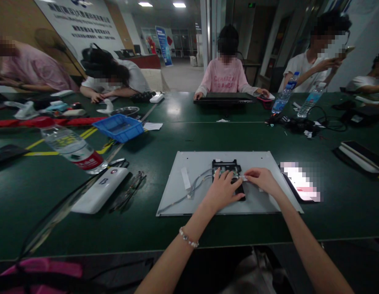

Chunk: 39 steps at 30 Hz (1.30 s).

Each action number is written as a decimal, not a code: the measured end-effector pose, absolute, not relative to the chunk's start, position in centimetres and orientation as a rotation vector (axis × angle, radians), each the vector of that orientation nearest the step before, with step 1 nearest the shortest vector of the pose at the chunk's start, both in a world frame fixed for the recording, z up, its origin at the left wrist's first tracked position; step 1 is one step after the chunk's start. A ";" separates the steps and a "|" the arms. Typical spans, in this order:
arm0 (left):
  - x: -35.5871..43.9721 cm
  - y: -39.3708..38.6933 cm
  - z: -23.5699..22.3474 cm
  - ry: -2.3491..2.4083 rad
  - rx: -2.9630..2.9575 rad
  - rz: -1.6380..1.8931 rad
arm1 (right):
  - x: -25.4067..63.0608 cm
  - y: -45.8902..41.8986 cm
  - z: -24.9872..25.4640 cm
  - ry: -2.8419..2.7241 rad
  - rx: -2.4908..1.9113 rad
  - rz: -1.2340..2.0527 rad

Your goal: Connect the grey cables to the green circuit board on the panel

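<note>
A light grey flat panel (173, 190) lies on the green table in front of me. On its middle sits a black frame holding a circuit board (226, 164). My left hand (223, 190) rests over this board with its fingers spread, covering much of it. At the board's right side, my right hand (263, 179) pinches a small whitish strip (243, 178) between thumb and fingertips. Thin grey cables (193, 187) run from the board's left side toward the panel's front left corner. A white strip of tape (186, 178) is stuck on the panel left of the cables.
A lit phone (301, 183) touches or nearly touches the panel's right edge. Left stand a white power bank (100, 191), a bundle of thin wires (131, 188), a tilted water bottle (74, 147) and a blue bin (118, 127). Several people sit across the table (164, 139).
</note>
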State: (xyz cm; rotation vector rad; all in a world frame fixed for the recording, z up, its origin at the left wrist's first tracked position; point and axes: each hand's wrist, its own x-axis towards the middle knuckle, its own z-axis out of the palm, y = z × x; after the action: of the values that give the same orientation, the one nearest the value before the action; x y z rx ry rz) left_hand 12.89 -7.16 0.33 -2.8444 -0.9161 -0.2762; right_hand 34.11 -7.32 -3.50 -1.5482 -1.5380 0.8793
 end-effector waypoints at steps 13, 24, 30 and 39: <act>12.7 -7.2 0.2 -0.946 -2.889 -0.349 | 32.5 -8.3 -3.2 -1.753 -1.596 0.494; 12.8 -7.4 0.3 -0.942 -2.858 -0.327 | 32.5 -8.6 -3.4 -1.869 -1.540 0.404; 12.1 -7.0 1.7 -0.954 -2.842 -0.384 | 32.7 -8.7 -3.1 -1.768 -1.526 0.395; 3.1 -2.3 2.0 -1.774 -2.462 -0.861 | 32.9 -8.9 -2.6 -1.672 -1.535 0.358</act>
State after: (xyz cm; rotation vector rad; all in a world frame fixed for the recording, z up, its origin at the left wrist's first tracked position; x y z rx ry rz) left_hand 3.08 -2.28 2.02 -2.4618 -1.7739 -0.8614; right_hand 32.86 -8.87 -2.60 -1.5348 -1.6721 0.3578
